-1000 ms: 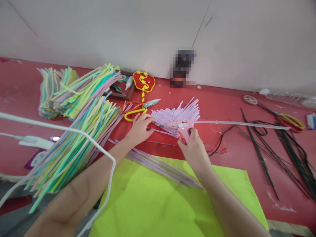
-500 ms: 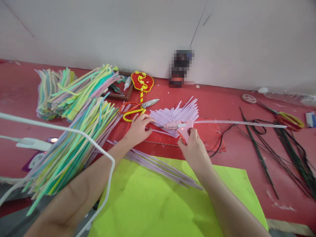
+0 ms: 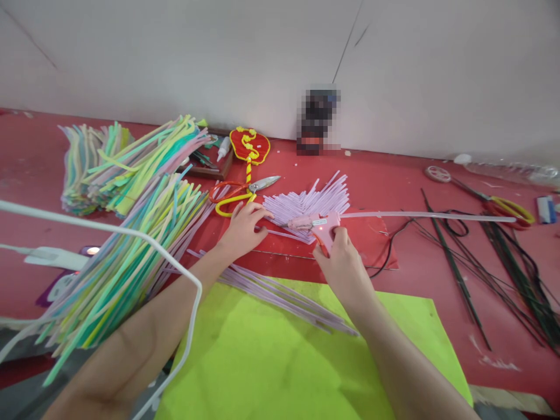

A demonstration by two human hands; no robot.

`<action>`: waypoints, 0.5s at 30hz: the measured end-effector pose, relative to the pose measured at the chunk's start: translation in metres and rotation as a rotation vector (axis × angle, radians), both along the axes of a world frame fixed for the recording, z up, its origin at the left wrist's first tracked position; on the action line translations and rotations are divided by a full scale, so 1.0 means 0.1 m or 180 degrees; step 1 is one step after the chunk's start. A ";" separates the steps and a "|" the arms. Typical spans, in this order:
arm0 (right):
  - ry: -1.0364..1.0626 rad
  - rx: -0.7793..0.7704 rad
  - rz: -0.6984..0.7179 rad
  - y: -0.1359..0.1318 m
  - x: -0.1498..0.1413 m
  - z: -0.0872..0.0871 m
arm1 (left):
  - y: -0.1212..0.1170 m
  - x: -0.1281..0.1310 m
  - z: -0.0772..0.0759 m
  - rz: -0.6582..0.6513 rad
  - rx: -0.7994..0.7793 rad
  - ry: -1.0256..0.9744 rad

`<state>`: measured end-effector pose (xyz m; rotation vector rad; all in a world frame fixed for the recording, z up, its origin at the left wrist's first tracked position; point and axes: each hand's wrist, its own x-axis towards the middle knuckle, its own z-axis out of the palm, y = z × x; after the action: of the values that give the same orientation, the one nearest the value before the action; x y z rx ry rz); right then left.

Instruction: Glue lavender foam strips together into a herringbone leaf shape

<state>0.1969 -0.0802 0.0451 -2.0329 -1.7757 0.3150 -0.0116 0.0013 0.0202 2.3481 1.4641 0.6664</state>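
While right hand (image 3: pixel 343 254) grips pink glue gun (image 3: pixel 321 226) over the lilac stem piece (image 3: pixel 312 201) on table (image 3: pixel 289 169), left hand (image 3: pixel 245 229) sits at its left edge, fingers curled, grasp unclear.

Looks like a little craft workshop to me, or at least a craft corner. Red table (image 3: pixel 406 181) pushed up against a plain wall (image 3: pixel 175 58), fuzzy stems (image 3: pixel 126 262) in loads of colours piled at 9 o'clock, glue gun (image 3: pixel 319 224) in the middle, scissors (image 3: pixel 263 184) at 12, dark wires (image 3: pixel 459 280) over at 3. There's even a power strip (image 3: pixel 61 287) around 8. Can't tell if it's somebody's home.
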 end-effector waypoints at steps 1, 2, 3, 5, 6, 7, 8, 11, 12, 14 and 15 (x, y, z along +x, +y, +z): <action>0.0001 0.0005 -0.0001 0.00 0.00 0.01 | 0.00 0.00 0.00 0.0003 0.0002 0.0004; -0.0004 0.0003 -0.0012 0.00 -0.01 0.01 | 0.00 0.00 0.00 0.0005 0.0002 0.0009; -0.0013 -0.0006 -0.0025 0.00 -0.01 0.02 | 0.00 0.00 0.00 0.0007 0.0002 0.0013; -0.0036 -0.0029 -0.0048 0.00 -0.02 0.03 | 0.00 0.00 0.00 0.0004 -0.0001 0.0016; -0.0050 -0.0040 -0.0053 0.00 -0.02 0.03 | 0.00 0.00 0.00 0.0001 -0.0003 0.0012; -0.0064 -0.0052 -0.0052 0.00 -0.02 0.03 | 0.00 0.00 0.00 -0.0003 -0.0003 0.0007; -0.0080 -0.0067 -0.0053 0.00 -0.02 0.04 | 0.00 0.00 -0.01 -0.0006 0.0001 0.0000; -0.0143 -0.0134 -0.0065 -0.01 -0.02 0.05 | 0.00 -0.01 -0.01 -0.0015 0.0012 -0.0008; -0.0167 -0.0146 -0.0069 -0.01 -0.02 0.05 | 0.00 -0.01 -0.01 -0.0016 0.0011 -0.0010; -0.0195 -0.0132 -0.0066 -0.02 -0.02 0.07 | 0.00 -0.01 -0.01 -0.0023 0.0003 -0.0024; -0.0200 -0.0117 -0.0066 -0.03 -0.03 0.08 | 0.00 -0.01 -0.01 -0.0026 0.0003 -0.0035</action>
<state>0.1944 -0.0829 0.0532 -2.1071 -1.7971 0.2826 -0.0123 0.0017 0.0196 2.3463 1.4491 0.6768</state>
